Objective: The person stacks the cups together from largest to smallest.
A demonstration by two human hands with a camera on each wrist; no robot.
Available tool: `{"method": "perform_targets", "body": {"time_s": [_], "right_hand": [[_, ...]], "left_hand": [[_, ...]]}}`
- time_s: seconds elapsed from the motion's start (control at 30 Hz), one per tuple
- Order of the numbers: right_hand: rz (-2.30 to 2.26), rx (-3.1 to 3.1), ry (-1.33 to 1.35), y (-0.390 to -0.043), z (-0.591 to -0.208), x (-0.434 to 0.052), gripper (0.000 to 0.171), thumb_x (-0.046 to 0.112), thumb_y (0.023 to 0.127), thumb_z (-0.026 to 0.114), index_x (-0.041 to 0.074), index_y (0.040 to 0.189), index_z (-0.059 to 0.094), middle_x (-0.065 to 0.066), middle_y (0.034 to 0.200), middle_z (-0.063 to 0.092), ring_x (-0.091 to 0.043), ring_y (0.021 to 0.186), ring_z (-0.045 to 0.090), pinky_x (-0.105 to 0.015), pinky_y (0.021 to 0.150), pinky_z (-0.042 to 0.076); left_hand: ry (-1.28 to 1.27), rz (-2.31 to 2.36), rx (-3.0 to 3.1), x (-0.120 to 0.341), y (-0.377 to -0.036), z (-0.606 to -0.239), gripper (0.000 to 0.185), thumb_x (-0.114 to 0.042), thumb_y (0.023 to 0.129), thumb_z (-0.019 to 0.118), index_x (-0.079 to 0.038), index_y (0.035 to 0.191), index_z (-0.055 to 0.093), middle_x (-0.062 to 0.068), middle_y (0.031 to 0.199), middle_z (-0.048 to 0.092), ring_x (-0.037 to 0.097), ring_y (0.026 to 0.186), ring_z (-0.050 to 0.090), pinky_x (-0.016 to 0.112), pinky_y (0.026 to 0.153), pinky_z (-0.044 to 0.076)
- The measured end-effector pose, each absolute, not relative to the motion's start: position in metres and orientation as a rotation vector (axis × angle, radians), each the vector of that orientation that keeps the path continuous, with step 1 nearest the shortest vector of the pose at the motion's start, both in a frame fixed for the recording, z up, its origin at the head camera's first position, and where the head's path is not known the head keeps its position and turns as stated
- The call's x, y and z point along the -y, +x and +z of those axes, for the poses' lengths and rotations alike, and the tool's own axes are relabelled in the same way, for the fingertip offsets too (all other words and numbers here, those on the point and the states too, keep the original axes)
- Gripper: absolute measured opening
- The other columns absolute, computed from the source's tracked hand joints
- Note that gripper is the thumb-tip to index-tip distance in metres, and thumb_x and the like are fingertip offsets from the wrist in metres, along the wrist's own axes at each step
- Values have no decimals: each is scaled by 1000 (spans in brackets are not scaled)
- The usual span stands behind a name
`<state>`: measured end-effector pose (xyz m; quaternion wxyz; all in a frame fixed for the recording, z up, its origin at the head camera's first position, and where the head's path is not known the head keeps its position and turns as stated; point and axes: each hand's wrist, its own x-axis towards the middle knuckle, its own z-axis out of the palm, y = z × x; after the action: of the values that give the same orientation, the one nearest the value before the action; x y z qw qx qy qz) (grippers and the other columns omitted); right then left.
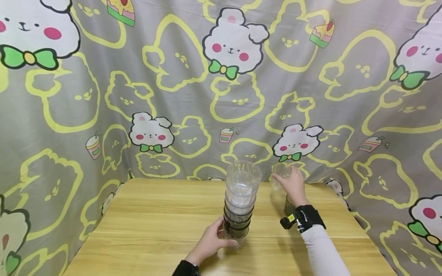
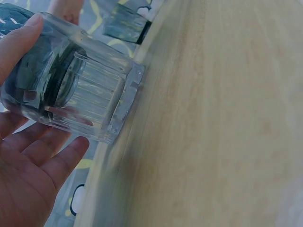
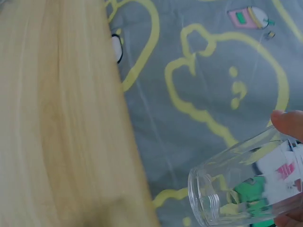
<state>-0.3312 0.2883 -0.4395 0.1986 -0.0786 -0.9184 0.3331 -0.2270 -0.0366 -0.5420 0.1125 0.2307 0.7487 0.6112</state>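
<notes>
Nearest the person, the left hand [image 1: 211, 242] curled round the foot of the stack of clear cups [image 1: 241, 199], thumb on one side and fingers on the other, a steadying grip low on the bottom cup. The left wrist view showed that bottom cup's ribbed base [image 2: 97, 97] sitting on the wooden surface [image 1: 155, 218]. The stack stood upright near the middle of the surface, its long axis vertical and its open mouth at the top.

Farther back and to the right, the right hand [image 1: 293, 186] held a single clear cup [image 1: 280, 177] lifted off the surface, fingers wrapped round its wall; the right wrist view showed the cup [image 3: 241, 189] pinched near its rim. This cup lay to the right of the stack's mouth at about the same height, apart from it, so the right hand was the nearer one to the stack's top. Beyond hung the cartoon-printed cloth [image 1: 221, 96].
</notes>
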Motion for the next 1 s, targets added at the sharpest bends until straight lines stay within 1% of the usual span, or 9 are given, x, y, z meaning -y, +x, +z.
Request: {"method": "perform_targets", "body": {"time_s": [0.23,0.33,0.5,0.7,0.87,1.0], "right_hand": [[890,2544,-126,-318,-409,-277,96,48,83,73,-10,147,30,-33,146,37,-48,133,37,-63,113,35],[876,2540,-89,-313,-395,-272,95,49,83,72,-7,148,30,-32,146,37,-47,132,38,-64,111,36],[860,2530,4,-302,-371,-265,97,52,83,71,-4,150,29,-30,146,38,-46,133,37,-66,112,33],[831,2516,94,-288,-346,-256,93,55,82,71,0,148,35,-27,144,42,-45,132,40,-67,109,36],[843,2488,170,-275,-327,-248,91,54,83,71,1,148,36,-23,137,49,-41,124,47,-63,102,43],[852,2458,216,-265,-311,-241,89,52,84,71,2,148,37,-21,135,50,-38,118,50,-59,97,47]], "left_hand": [[673,1797,-2193,38,-226,-542,82,-28,79,81,-20,149,38,8,144,52,31,134,49,39,110,48],[677,1801,-2192,38,-226,-542,82,-26,80,81,-19,149,38,9,144,53,32,134,49,39,110,48],[693,1801,-2201,38,-226,-541,83,-26,79,81,-17,149,37,11,144,52,32,133,49,39,110,48],[717,1802,-2216,38,-226,-541,84,-27,79,82,-15,149,38,13,143,53,32,133,50,39,109,49],[706,1804,-2196,38,-227,-541,84,-28,79,82,-17,149,37,11,144,52,32,134,49,39,110,48],[695,1801,-2187,38,-228,-539,85,-30,78,81,-19,150,37,10,145,51,32,134,48,37,110,48]]}}
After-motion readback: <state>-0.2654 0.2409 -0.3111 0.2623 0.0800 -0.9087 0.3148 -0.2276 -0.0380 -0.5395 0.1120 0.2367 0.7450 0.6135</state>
